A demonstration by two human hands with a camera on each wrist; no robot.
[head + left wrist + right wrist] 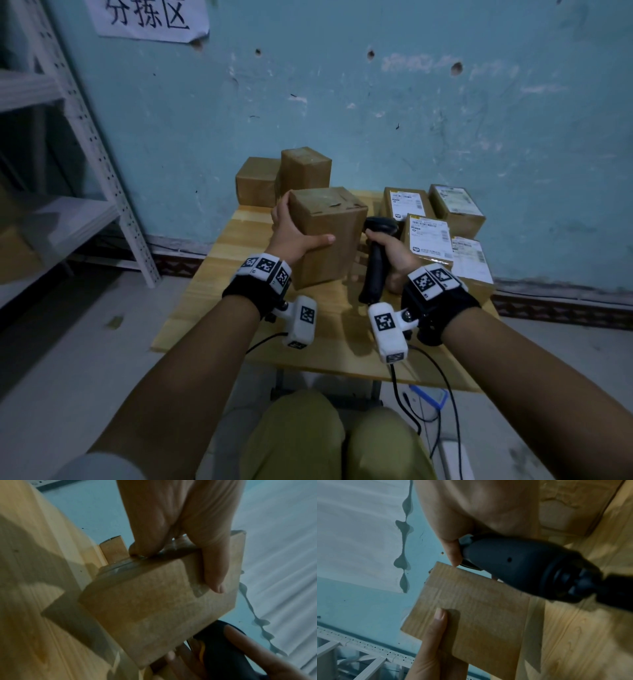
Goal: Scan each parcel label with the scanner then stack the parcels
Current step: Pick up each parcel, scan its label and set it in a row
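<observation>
A brown cardboard parcel (329, 236) (154, 608) (471, 608) is held upright over the wooden table (212, 274), plain sides toward me. My left hand (291, 233) (180, 534) grips it, thumb on the near face and fingers round the far side. My right hand (394, 253) (471, 513) holds the black scanner (376, 260) (530, 566) (223, 655) by its handle, just right of the parcel. The scanner's head points at the parcel's right side. No label shows on the held parcel.
Two plain brown parcels (305, 171) stand at the table's back left against the blue wall. Several labelled parcels (428, 236) lie at the right. A white metal shelf rack (85, 137) stands to the left. Cables (445, 394) hang below the front edge.
</observation>
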